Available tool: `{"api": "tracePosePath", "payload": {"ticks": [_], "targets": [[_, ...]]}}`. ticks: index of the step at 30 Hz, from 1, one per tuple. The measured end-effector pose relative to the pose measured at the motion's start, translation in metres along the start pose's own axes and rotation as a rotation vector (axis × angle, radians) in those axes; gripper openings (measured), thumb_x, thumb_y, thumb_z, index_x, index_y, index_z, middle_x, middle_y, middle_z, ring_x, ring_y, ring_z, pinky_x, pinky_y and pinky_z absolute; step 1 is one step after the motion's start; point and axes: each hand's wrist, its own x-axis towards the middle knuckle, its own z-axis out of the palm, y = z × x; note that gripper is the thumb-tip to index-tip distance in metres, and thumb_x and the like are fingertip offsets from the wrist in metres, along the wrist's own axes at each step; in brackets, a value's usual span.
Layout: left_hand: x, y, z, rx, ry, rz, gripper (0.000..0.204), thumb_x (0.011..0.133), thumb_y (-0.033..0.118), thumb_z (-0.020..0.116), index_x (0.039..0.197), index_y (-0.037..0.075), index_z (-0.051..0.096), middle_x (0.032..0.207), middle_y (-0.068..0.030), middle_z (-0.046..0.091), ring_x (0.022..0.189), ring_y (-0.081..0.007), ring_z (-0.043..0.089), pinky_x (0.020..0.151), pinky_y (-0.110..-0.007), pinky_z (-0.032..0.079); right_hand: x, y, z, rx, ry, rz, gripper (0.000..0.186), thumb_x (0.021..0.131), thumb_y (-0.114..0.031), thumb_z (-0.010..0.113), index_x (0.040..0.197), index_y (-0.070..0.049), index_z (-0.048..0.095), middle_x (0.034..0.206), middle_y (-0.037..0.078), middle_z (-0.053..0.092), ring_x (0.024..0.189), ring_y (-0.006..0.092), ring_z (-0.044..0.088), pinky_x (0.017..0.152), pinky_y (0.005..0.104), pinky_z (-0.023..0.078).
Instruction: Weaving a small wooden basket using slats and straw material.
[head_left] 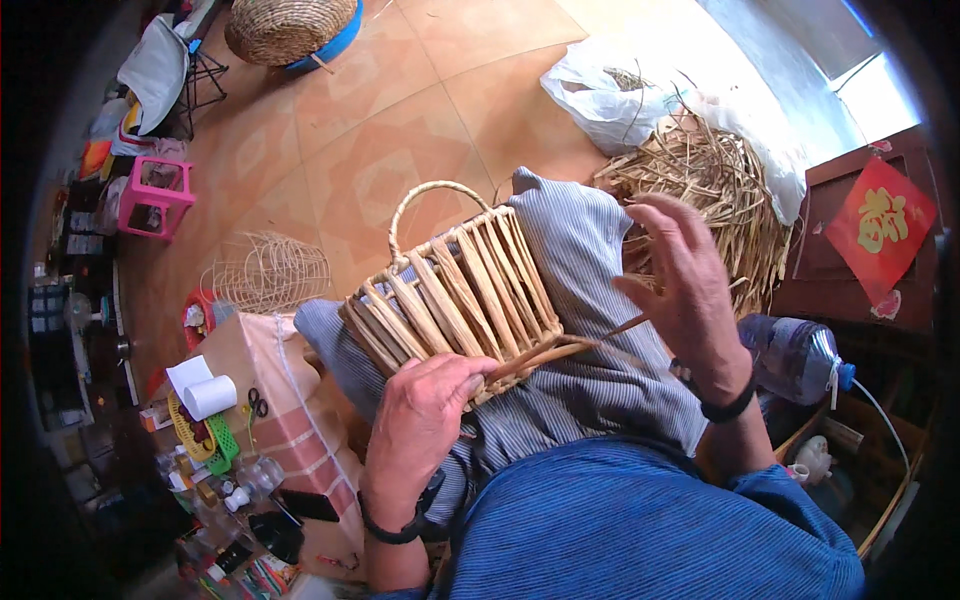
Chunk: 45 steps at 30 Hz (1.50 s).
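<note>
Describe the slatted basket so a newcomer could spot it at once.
Start with the grey striped cloth near mid-picture. On it rests a straw-coloured basket. Its arched handle and parallel slats set it apart from the loose dried strips at right and the round woven piece at top.

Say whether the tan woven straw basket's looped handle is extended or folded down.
Extended: the handle arches away from the basket, clear of its slats.
</note>
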Motion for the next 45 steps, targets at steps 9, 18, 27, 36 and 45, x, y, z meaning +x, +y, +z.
{"api": "tracePosePath", "payload": {"ticks": [9,18,27,36,45], "targets": [[0.000,0.011,-0.005,0.106,-0.039,0.043,0.028,0.096,0.001,0.076,0.124,0.003,0.079,0.110,-0.0156,0.081,0.102,-0.0356,0.078,0.095,-0.045,0.060,0.010,0.001,-0.046,0.004,-0.194,-0.258,0.055,0.086,-0.017,0.087,0.138,-0.008,0.069,0.123,0.013,0.073,0.119,0.0374,0.069,0.099,0.0500,0.058],[0.006,0.011,-0.004,-0.038,0.019,-0.088,0.023,0.092,-0.002,0.077,0.113,0.002,0.085,0.104,-0.0171,0.085,0.097,-0.0295,0.085,0.086,-0.037,0.064,-0.004,-0.049,0.041,0.834,-0.431,-0.255,0.026,0.099,-0.012,0.083,0.123,-0.005,0.074,0.099,0.013,0.075,0.091,0.0353,0.076,0.079,0.0464,0.059],[0.011,-0.014,-0.017,-0.045,0.036,0.120,0.027,0.094,-0.001,0.077,0.120,0.002,0.081,0.105,-0.0175,0.082,0.097,-0.0353,0.082,0.085,-0.042,0.064,-0.021,-0.048,0.045,0.738,-0.349,-0.353,0.023,0.097,-0.016,0.084,0.114,-0.007,0.072,0.095,0.012,0.073,0.088,0.0362,0.074,0.076,0.0468,0.058],[-0.001,-0.018,-0.002,0.096,0.064,0.241,0.027,0.091,-0.004,0.076,0.116,0.007,0.079,0.104,-0.0136,0.081,0.100,-0.0344,0.078,0.092,-0.046,0.056,-0.021,-0.056,0.045,0.691,-0.433,-0.457,0.019,0.098,-0.016,0.079,0.111,-0.006,0.070,0.093,0.012,0.072,0.088,0.0359,0.074,0.074,0.0458,0.058],[-0.008,-0.010,0.000,0.046,0.105,0.125,0.035,0.097,-0.001,0.075,0.131,0.006,0.075,0.104,-0.0143,0.081,0.100,-0.0352,0.077,0.093,-0.046,0.057,0.029,-0.047,0.080,1.495,-0.425,0.505,0.022,0.116,-0.024,0.068,0.109,-0.004,0.072,0.084,0.001,0.072,0.063,0.0082,0.068,0.057,0.0230,0.054]]}}
